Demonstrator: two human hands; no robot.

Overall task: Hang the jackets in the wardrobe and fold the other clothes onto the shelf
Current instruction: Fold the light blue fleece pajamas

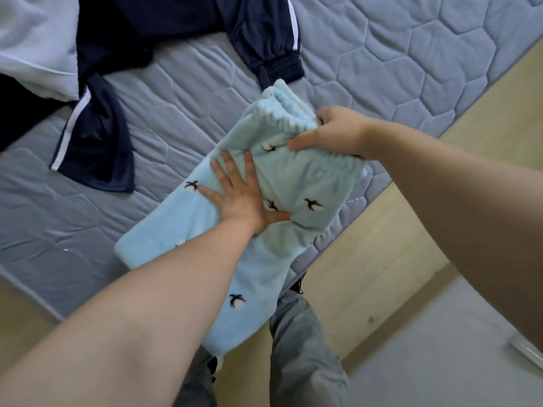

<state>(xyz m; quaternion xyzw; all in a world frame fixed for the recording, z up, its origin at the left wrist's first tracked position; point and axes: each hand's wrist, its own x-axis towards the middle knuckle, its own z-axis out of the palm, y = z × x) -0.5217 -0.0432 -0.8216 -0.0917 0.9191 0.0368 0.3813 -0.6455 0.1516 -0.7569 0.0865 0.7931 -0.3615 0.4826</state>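
The fleece trousers [308,177] are laid across the near edge of the bed [411,54], their lower end hung over it in front of the person's legs [299,348]. The left hand [241,198] is laid flat on their middle. Their far end is gripped by the right hand [332,132], farther back and to the right. Behind them a track jacket [176,19] is spread on the bed, one cuff just beside the trousers' far end. At far left another garment [35,39] is laid over the jacket. The floor [382,245] is seen right of the bed.
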